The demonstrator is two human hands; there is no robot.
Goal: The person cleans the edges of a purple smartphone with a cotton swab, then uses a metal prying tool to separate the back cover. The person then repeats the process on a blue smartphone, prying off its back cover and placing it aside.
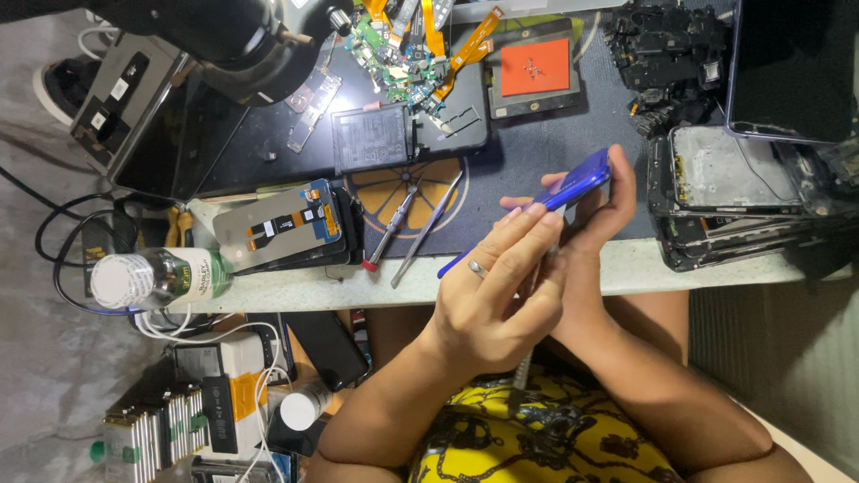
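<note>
Glossy blue phone (pixel 573 186) between fingers (pixel 528 224)

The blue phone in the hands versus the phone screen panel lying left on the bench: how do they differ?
The blue phone is held tilted, edge-on, by the left hand and right hand; the screen panel lies flat on the table, untouched. The blue phone shows a glossy blue shell; the screen panel shows a grey back with orange flex strips. Both are slim rectangles.
</note>
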